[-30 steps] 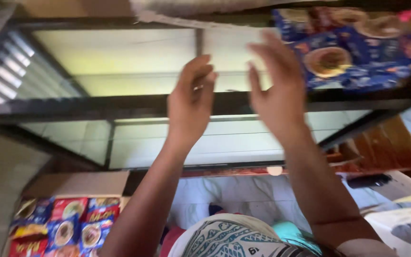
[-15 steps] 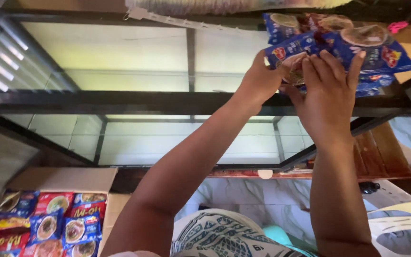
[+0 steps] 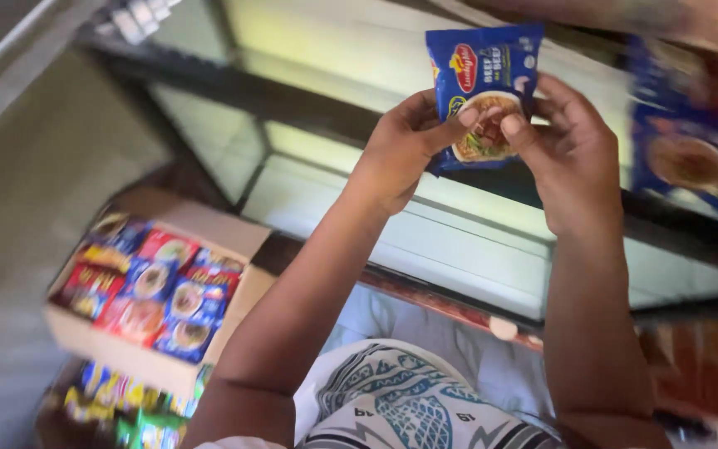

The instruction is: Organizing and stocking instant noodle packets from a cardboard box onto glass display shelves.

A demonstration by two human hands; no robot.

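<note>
Both my hands hold one blue noodle packet (image 3: 484,79) upright in front of the glass shelf (image 3: 392,191). My left hand (image 3: 400,150) pinches its lower left edge with thumb on the front. My right hand (image 3: 571,154) grips its lower right edge. The packet shows a bowl of noodles on its face. A blurred stack of similar blue packets (image 3: 695,141) lies on the shelf at the right, apart from my hands.
A dark metal-framed shelf rack (image 3: 209,79) with glass panels spans the view. Below left, an open cardboard box (image 3: 234,237) holds several red and blue noodle packets (image 3: 147,287). More colourful packets (image 3: 126,399) sit under it. My patterned clothing (image 3: 400,407) fills the bottom.
My hands have lifted one blue packet off the stack at the right and brought it left, toward the middle. The camera has tilted, so the box of packets now shows larger.
</note>
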